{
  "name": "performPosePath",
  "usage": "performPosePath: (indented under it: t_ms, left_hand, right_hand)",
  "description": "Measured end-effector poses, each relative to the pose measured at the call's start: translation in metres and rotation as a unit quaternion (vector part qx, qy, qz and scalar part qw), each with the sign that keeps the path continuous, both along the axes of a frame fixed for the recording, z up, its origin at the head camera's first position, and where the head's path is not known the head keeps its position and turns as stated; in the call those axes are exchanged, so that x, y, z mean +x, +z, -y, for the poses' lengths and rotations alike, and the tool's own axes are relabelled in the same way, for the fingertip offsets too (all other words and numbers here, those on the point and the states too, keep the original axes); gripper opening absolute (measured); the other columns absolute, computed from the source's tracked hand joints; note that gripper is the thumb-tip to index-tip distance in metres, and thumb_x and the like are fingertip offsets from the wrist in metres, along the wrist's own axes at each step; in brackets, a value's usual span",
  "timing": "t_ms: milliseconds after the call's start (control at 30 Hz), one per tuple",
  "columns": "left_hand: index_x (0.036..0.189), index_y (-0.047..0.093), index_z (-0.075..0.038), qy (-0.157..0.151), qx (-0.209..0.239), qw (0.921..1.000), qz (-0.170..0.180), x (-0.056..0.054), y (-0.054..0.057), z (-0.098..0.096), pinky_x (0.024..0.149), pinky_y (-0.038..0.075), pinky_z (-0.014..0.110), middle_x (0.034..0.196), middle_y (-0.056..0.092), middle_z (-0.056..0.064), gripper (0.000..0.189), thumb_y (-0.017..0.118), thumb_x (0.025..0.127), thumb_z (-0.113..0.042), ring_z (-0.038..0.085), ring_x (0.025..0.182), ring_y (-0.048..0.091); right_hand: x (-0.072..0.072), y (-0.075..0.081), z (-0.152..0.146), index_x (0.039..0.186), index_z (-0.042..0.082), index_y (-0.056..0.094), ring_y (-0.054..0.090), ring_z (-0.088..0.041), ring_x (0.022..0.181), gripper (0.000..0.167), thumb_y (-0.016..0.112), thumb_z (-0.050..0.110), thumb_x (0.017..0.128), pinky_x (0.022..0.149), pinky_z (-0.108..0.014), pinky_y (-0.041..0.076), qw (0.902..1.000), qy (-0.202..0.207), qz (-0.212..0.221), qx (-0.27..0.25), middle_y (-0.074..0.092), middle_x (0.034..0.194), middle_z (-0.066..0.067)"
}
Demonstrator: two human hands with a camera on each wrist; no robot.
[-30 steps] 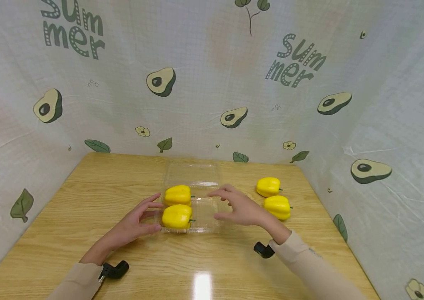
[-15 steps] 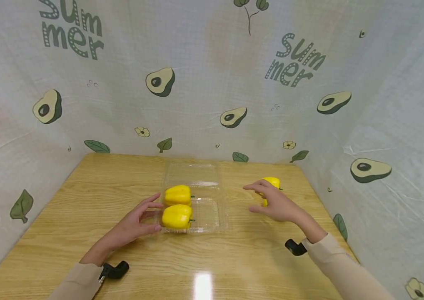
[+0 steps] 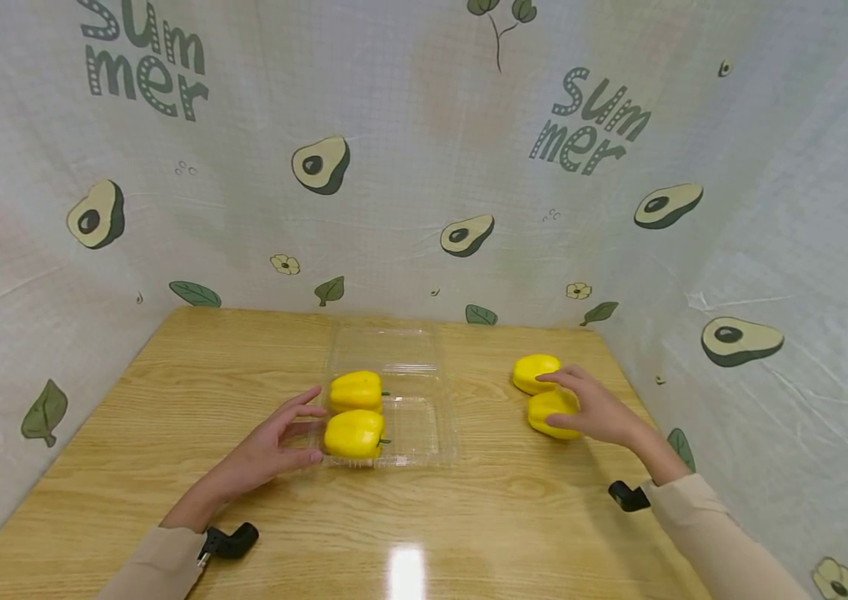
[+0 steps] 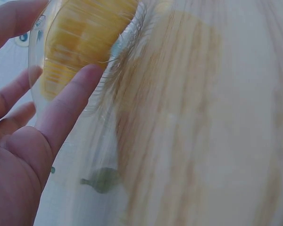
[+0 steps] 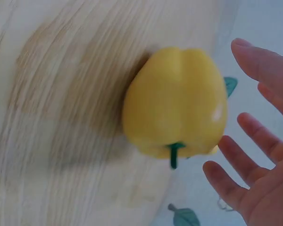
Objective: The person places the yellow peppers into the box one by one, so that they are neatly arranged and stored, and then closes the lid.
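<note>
Two yellow bell peppers, a rear one [image 3: 356, 392] and a front one [image 3: 353, 434], lie in the left half of a clear plastic clamshell box [image 3: 416, 429]. My left hand [image 3: 277, 442] rests its spread fingertips against the box's left side; in the left wrist view the thumb [image 4: 68, 106] touches the clear wall. On the right, my right hand [image 3: 600, 408] hovers over the nearer of two loose yellow bell peppers [image 3: 544, 414], fingers apart. In the right wrist view this bell pepper [image 5: 177, 101] shows its green stem, with a gap between it and the thumb.
The other loose bell pepper [image 3: 534, 372] lies just behind, at the right of the wooden table [image 3: 469, 517]. The box's clear lid [image 3: 384, 346] lies folded back towards the patterned cloth [image 3: 394, 167]. Cloth also hangs along both sides.
My right hand has moved right, from above the box's right half to the nearer loose bell pepper. My left hand, the box and the peppers have stayed in place.
</note>
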State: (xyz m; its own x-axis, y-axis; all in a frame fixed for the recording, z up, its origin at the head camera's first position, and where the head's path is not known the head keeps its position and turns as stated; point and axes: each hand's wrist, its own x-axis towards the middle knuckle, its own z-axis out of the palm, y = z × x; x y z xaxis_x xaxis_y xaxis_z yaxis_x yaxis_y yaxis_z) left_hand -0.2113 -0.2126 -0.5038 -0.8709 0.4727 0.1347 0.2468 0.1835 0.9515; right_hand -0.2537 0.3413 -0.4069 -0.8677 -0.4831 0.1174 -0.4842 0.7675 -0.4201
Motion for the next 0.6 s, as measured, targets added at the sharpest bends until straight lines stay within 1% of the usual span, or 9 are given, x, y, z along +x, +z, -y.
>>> performPosePath:
  t_ms: [133, 267, 433, 600]
  left_hand:
    - [0.149, 0.054, -0.007, 0.002, -0.004, 1.0, -0.001, 0.001, 0.0, 0.0, 0.107, 0.056, 0.037, 0.178, 0.01, 0.013, 0.055, 0.077, 0.1, -0.013, 0.055, 0.146, 0.043]
    - [0.149, 0.054, -0.006, 0.003, -0.002, 1.0, 0.0, 0.001, -0.001, 0.0, 0.106, 0.057, 0.036, 0.178, 0.01, 0.013, 0.055, 0.077, 0.099, -0.013, 0.055, 0.145, 0.043]
    - [0.148, 0.054, -0.007, 0.004, -0.003, 1.0, 0.003, -0.001, -0.001, 0.0, 0.105, 0.057, 0.035, 0.178, 0.01, 0.012, 0.055, 0.078, 0.099, -0.015, 0.055, 0.145, 0.043]
    - [0.149, 0.054, -0.007, 0.003, -0.005, 1.0, 0.004, -0.001, -0.002, 0.001, 0.104, 0.057, 0.036, 0.178, 0.01, 0.011, 0.055, 0.078, 0.099, -0.016, 0.054, 0.146, 0.042]
  right_hand:
    - [-0.003, -0.008, -0.013, 0.143, -0.002, 0.061, 0.056, -0.047, 0.124, 0.062, 0.087, 0.016, 0.09, 0.105, -0.068, 0.049, 1.0, -0.008, -0.002, 0.001, 0.055, 0.137, -0.027]
    - [-0.006, -0.016, -0.023, 0.143, 0.0, 0.061, 0.055, -0.048, 0.125, 0.063, 0.088, 0.02, 0.09, 0.104, -0.068, 0.049, 0.9997, -0.022, 0.007, 0.005, 0.055, 0.138, -0.026]
    - [-0.012, -0.024, -0.033, 0.145, 0.004, 0.061, 0.056, -0.041, 0.119, 0.066, 0.088, 0.028, 0.09, 0.099, -0.063, 0.053, 0.9993, -0.029, 0.023, 0.01, 0.056, 0.136, -0.022]
    - [-0.013, -0.027, -0.036, 0.147, 0.005, 0.06, 0.055, -0.035, 0.116, 0.068, 0.087, 0.031, 0.09, 0.093, -0.056, 0.055, 0.999, -0.027, 0.037, 0.004, 0.056, 0.135, -0.02]
